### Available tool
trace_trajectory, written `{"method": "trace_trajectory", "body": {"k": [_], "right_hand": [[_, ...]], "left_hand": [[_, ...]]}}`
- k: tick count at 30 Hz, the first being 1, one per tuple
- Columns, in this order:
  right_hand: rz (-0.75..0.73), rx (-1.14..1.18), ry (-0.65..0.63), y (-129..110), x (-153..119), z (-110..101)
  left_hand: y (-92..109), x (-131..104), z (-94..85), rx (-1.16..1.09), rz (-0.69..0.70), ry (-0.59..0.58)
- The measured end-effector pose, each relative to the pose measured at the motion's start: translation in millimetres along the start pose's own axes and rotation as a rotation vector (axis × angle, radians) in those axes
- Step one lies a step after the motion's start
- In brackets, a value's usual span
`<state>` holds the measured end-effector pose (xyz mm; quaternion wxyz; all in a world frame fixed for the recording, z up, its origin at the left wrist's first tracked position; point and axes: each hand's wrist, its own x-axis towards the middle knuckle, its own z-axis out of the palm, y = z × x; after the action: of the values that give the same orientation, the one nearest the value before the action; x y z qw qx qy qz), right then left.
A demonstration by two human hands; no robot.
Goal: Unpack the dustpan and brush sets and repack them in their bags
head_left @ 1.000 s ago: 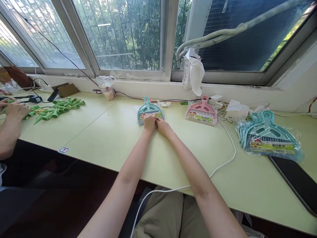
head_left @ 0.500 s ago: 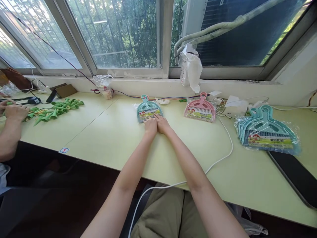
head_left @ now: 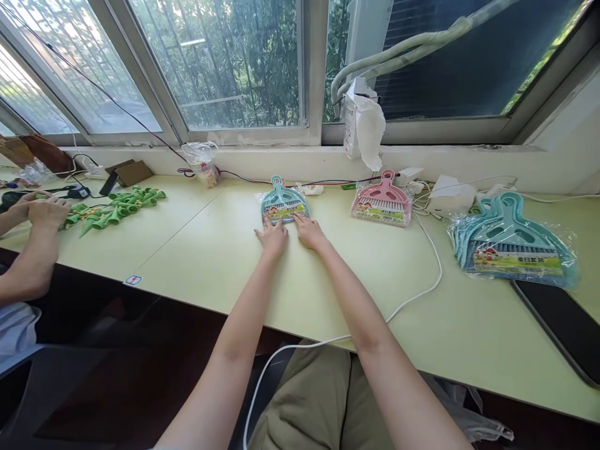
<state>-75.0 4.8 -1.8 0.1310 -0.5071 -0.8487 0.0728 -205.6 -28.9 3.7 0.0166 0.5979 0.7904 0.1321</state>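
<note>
A teal dustpan-and-brush set [head_left: 283, 201] in clear wrap lies on the pale green table [head_left: 225, 250], in front of me. My left hand [head_left: 272, 237] rests its fingertips on the lower left edge of the wrap, thumb spread out. On the lower right edge are the fingertips of my right hand [head_left: 309, 231], the fingers extended. The hands are a little apart. Right of them lies a wrapped pink set [head_left: 383, 201]. Farther right is a stack of wrapped teal sets [head_left: 513, 240].
A black phone [head_left: 557, 325] lies at the right, partly under the stack. A white cable [head_left: 422, 294] crosses the table. At the left, another person's hands [head_left: 44, 209] are beside green cone-shaped pieces [head_left: 115, 209]. A plastic bag [head_left: 202, 164] stands near the window.
My hands have moved apart from each other, the left one to the left and both slightly lower on the wrapped set. Pink behind the teal handle no longer shows. The view has shifted slightly.
</note>
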Motion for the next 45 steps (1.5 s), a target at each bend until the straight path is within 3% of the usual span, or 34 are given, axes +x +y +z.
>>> {"method": "trace_trajectory", "body": {"k": [3, 7, 10, 15, 22, 35, 45], "right_hand": [[0.001, -0.003, 0.0, 0, 1, 1], [0.004, -0.004, 0.0, 1, 2, 2], [-0.001, 0.001, 0.016, 1, 1, 2], [-0.022, -0.027, 0.026, 0, 2, 3], [-0.177, -0.122, 0.081, -8, 15, 3], [0.111, -0.117, 0.222, -5, 19, 3], [0.135, -0.078, 0.17, -5, 18, 3]], "left_hand": [[1, 3, 4.3, 0.02, 0.024, 0.04], [6, 4, 7.6, 0.124, 0.204, 0.175], [9, 5, 8.2, 0.127, 0.277, 0.154], [12, 6, 10.0, 0.064, 0.227, 0.115], [10, 6, 11.3, 0.021, 0.204, 0.098], [11, 3, 3.7, 0.064, 0.148, 0.041], [17, 7, 9.0, 0.118, -0.048, 0.077]]}}
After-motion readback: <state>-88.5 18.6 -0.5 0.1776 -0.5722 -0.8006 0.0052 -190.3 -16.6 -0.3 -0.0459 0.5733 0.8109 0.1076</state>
